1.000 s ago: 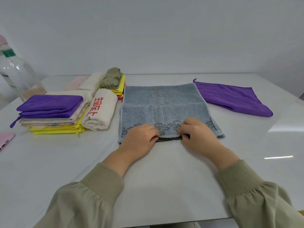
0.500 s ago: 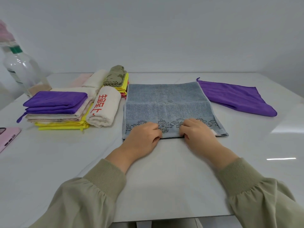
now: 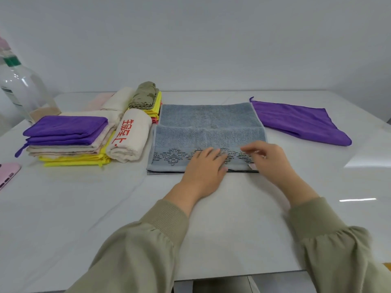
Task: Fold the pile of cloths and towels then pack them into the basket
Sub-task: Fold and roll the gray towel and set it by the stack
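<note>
A grey towel (image 3: 208, 121) with a dark patterned border lies folded in the middle of the white table (image 3: 84, 208). My left hand (image 3: 204, 166) presses flat on its near edge with straight fingers. My right hand (image 3: 268, 159) hovers over the towel's near right corner, blurred by motion; whether its fingers pinch the cloth is unclear. A purple cloth (image 3: 296, 120) lies unfolded to the right of the towel. To the left stands a stack of folded cloths (image 3: 67, 142), purple on top, beige and yellow below. No basket is in view.
A rolled cream towel with red characters (image 3: 129, 140) lies beside the stack, with an olive cloth on yellow ones (image 3: 146, 96) behind it. A clear plastic bottle (image 3: 19, 89) stands at far left. A pink phone (image 3: 7, 174) lies at the left edge.
My left hand has gone from curled on the towel's near edge to flat on it. My right hand has lifted and moved toward the right corner. The camera has come closer.
</note>
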Available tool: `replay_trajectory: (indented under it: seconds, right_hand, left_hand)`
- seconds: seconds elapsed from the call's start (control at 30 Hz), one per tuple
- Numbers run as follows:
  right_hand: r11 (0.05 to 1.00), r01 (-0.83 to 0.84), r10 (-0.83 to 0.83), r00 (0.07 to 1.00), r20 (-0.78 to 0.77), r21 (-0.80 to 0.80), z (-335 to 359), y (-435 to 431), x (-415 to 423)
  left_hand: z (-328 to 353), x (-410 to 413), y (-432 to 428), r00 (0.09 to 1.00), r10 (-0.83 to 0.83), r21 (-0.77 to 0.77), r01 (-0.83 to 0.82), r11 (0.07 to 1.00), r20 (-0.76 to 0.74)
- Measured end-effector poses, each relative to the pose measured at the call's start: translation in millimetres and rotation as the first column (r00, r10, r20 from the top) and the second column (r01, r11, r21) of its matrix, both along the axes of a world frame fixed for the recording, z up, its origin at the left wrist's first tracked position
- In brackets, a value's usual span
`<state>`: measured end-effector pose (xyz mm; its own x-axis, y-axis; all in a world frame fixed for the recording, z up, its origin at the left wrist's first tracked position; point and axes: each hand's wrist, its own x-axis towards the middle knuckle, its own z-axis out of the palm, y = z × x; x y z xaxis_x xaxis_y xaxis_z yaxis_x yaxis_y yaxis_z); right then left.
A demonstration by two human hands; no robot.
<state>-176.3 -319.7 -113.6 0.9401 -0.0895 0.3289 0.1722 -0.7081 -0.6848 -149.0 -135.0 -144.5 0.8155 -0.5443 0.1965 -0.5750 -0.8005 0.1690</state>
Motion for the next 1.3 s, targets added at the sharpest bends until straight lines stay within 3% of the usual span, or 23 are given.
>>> replay_trajectory:
  seconds: [0.13, 0.2, 0.27, 0.33, 0.5, 0.57, 0.63, 0.73, 0.8, 0.87, 0.93, 1.03, 1.13, 1.2, 1.3]
  right_hand:
    - [0.991, -0.068, 0.038, 0.967, -0.252, -0.112, 5, -37, -1]
    - [0.986, -0.153, 0.127, 0.943, -0.309, -0.063, 10, -49, -6]
    - [0.973, -0.197, 0.149, 0.931, -0.333, -0.117, 10, -54, -7]
    - [0.963, -0.157, 0.089, 0.952, -0.293, -0.219, 4, -54, -4]
    - [0.952, 0.084, -0.108, 0.992, -0.067, -0.295, 4, -48, 1]
    - [0.892, 0.102, -0.121, 0.993, -0.016, -0.441, 6, -50, 0]
    - [0.759, 0.025, -0.143, 0.981, -0.129, -0.651, 8, -49, -1]
    - [0.663, 0.017, -0.232, 0.955, -0.184, -0.748, 8, -44, -2]
    - [0.732, 0.176, -0.233, 0.973, 0.002, -0.659, 9, -38, -3]
    - [0.885, 0.271, -0.202, 0.956, 0.211, -0.379, 8, -30, -5]
    - [0.954, 0.143, -0.063, 0.954, 0.292, -0.263, 6, -17, -9]
    - [0.928, -0.134, 0.181, 0.978, 0.105, -0.348, -3, -2, -9]
    - [0.926, -0.247, 0.209, 0.965, -0.158, -0.286, -2, -13, -9]
    - [0.943, -0.223, 0.162, 0.956, -0.245, -0.248, -4, -23, -6]
    - [0.970, 0.009, -0.046, 0.988, -0.146, -0.245, -8, -24, 3]
  left_hand:
    - [-2, -3, 0, 0.993, 0.022, 0.134, -0.006, 0.991, -0.115]
    - [-2, -3, 1, 0.992, 0.028, 0.141, -0.010, 0.990, -0.122]
    - [-1, -3, 1, 0.993, 0.034, 0.154, -0.016, 0.988, -0.113]
    - [-2, -3, 1, 0.993, 0.037, 0.159, -0.019, 0.987, -0.109]
    - [-2, -4, 0, 0.991, 0.058, 0.162, -0.038, 0.986, -0.121]
    - [-2, -5, -1, 0.992, 0.060, 0.155, -0.042, 0.987, -0.113]
    - [-2, -6, -2, 0.992, 0.058, 0.135, -0.042, 0.990, -0.112]
    - [-3, -7, -1, 0.995, 0.042, 0.071, -0.036, 0.997, -0.095]
    - [-4, -9, 1, 0.997, 0.018, -0.053, -0.022, 0.998, -0.076]
    - [-5, -9, 4, 1.000, -0.008, -0.194, 0.010, 0.981, 0.010]
    - [-3, -9, 7, 0.999, 0.000, -0.215, 0.011, 0.976, 0.050]
    - [-2, -10, 16, 0.999, 0.018, -0.048, -0.020, 0.999, -0.045]
    - [-1, -11, 28, 0.991, 0.078, 0.189, -0.057, 0.980, -0.107]
    - [0, -13, 30, 0.987, 0.089, 0.226, -0.058, 0.973, -0.132]
    - [1, -14, 31, 0.989, 0.074, 0.210, -0.046, 0.977, -0.126]
